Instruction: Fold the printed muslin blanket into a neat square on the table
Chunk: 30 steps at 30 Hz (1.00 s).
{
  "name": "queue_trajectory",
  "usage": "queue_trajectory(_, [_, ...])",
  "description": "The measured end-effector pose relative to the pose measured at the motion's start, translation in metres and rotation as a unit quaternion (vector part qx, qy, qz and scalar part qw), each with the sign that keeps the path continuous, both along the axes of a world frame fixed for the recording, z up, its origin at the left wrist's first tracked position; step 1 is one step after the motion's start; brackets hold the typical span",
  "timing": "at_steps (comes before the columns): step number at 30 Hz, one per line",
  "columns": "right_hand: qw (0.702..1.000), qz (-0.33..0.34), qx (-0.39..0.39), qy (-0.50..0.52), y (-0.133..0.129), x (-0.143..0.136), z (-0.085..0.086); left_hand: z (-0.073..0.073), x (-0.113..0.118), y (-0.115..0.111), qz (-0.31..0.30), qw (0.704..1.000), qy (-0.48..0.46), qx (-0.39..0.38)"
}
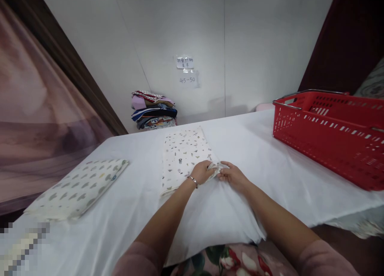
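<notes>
A folded off-white cloth (183,152) with small scattered prints lies on the white-covered table in front of me. At its near right corner, my left hand (203,172), with a bracelet on the wrist, is closed on a bunched edge of the cloth. My right hand (232,175) pinches the same gathered whitish fabric from the right, close to the left fingertips. The fold between the fingers is small and partly hidden. To the left lies another folded cloth (81,186), off-white with grey-green cloud-like shapes.
A red plastic basket (324,144) with metal handles stands on the right of the table (135,228). Behind the far edge is a stack of folded fabrics (154,110). Paper labels (187,80) are stuck on the wall. A pinkish curtain (45,108) hangs at left.
</notes>
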State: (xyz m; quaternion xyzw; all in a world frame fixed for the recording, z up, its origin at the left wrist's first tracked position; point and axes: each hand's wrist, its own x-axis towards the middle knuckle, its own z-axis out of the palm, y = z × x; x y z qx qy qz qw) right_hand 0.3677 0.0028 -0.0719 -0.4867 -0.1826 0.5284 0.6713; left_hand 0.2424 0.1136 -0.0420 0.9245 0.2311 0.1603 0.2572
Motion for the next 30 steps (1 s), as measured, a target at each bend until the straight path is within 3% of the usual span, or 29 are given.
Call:
queue_trajectory(4, [1.000,0.012,-0.001,-0.010,0.000,0.000,-0.002,-0.001,0.003,-0.004,-0.008,1.000,0.005,0.007])
queue_trajectory(14, [0.997,-0.002,0.015,-0.071,0.004,-0.002,-0.009,-0.004,0.002,-0.002,0.012,0.996,0.019,-0.084])
queue_trajectory(19, [0.998,-0.002,0.011,-0.064,0.005,0.001,-0.012,-0.004,0.003,-0.001,0.009,0.996,0.025,-0.083])
queue_trajectory(23, [0.999,0.001,0.006,-0.039,0.004,0.002,-0.010,0.002,0.000,0.002,0.005,0.998,0.026,-0.053])
queue_trajectory(30, [1.000,0.011,0.008,-0.002,0.002,0.001,-0.002,0.011,0.002,-0.003,-0.050,0.990,0.090,0.100])
